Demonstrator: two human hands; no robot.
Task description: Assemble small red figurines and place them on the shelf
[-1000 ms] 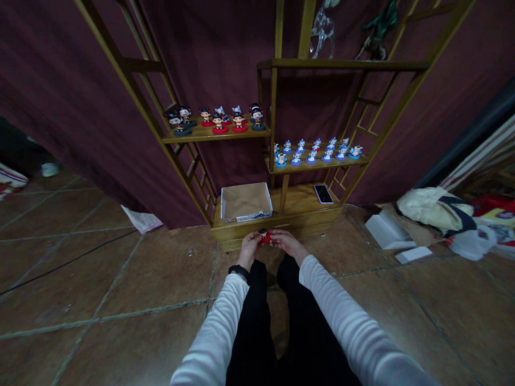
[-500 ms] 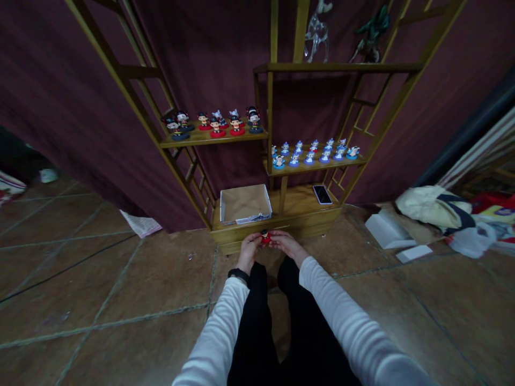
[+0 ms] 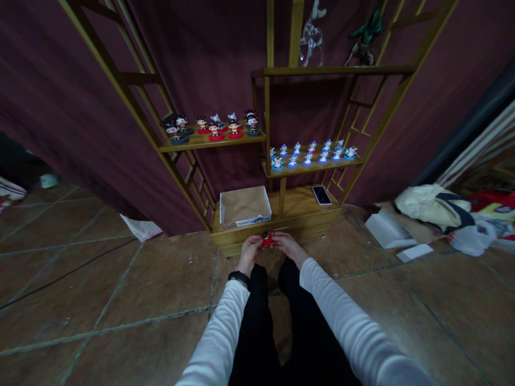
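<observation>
Between my two hands is a small figurine (image 3: 266, 239) with a dark top and a red base. My left hand (image 3: 250, 250) pinches it from the left, and my right hand (image 3: 286, 244) grips its right side. Both hands are in front of the low cabinet's front edge. Just beyond them, an open white box (image 3: 245, 206) with a brown inside rests on the bottom shelf. Similar figurines on red and dark bases, such as a red-based figurine (image 3: 216, 131), stand on the left shelf. Blue and purple-based ones, such as a small figurine (image 3: 308, 159), fill the right shelf.
A phone (image 3: 322, 195) lies on the bottom shelf at the right. Higher up stand a clear horse figure (image 3: 312, 37) and a dark green statue (image 3: 365, 40). On the floor to the right are a white carton (image 3: 388, 230) and bags; paper (image 3: 141, 228) and a cable lie left.
The view has shifted slightly. Both hands keep hold of the figurine, which looks a little more upright, with its dark top showing more clearly.
</observation>
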